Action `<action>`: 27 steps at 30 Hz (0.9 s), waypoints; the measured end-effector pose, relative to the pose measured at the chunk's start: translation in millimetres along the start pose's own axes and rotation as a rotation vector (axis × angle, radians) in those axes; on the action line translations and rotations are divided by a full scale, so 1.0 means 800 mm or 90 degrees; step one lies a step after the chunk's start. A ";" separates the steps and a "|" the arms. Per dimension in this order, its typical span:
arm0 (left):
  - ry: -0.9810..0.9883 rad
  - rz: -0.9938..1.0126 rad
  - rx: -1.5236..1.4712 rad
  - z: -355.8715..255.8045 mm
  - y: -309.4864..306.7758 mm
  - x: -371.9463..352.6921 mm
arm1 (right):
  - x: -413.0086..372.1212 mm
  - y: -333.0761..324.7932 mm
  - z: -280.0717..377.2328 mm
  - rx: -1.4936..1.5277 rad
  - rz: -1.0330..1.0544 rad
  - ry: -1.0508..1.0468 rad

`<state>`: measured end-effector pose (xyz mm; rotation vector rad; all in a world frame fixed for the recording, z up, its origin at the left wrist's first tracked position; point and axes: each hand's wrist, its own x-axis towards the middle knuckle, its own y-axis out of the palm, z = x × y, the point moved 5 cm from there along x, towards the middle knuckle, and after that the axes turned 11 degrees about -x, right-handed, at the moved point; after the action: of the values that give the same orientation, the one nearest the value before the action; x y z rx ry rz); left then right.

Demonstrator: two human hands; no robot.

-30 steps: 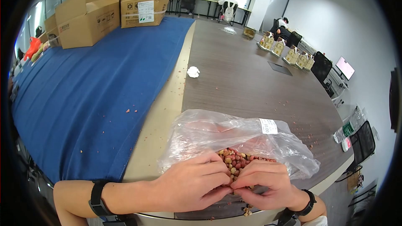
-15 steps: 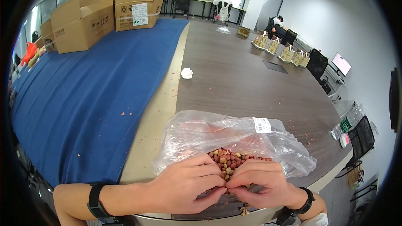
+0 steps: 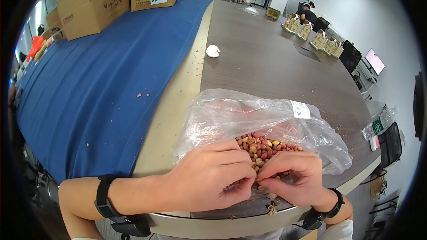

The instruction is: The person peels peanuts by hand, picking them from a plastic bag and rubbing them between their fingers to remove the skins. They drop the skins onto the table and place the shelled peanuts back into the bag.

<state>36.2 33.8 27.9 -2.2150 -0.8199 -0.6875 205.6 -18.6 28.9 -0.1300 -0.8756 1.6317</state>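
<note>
A clear plastic bag [image 3: 262, 111] with a white printed label [image 3: 300, 110] lies at the table's front edge. Inside its near side are many red-skinned peanuts [image 3: 262, 149], a few of them yellowish. My left hand [image 3: 213, 175] is closed over the near lip of the bag, thumb and fingers pinched. Opposite it, my right hand [image 3: 296, 175] also pinches, its fingertips almost meeting the left ones in front of the nuts. Whatever lies between the fingertips is too small or hidden. Brownish shell or skin scraps [image 3: 272, 207] sit below the right hand.
A blue cloth [image 3: 102, 93] covers the table's left side, with open cardboard boxes [image 3: 93, 9] at the back. Crumpled white tissue [image 3: 213, 51] lies beyond the bag. A plastic bottle [image 3: 378, 125] is at the right edge. Small model houses [image 3: 319, 40] stand farther back; people sit beyond.
The view has tipped down, so the table and bag sit differently in frame. Both hands stay at the bag's mouth, with the fingers slightly rearranged and still pinched.
</note>
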 end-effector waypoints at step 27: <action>-0.122 -0.010 -0.090 0.004 -0.002 -0.001 | 0.002 -0.005 0.009 -0.042 -0.024 -0.073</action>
<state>35.3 36.7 26.2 -2.4331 -0.9076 -0.5616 204.6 -20.3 36.8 -0.0660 -1.0155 1.5882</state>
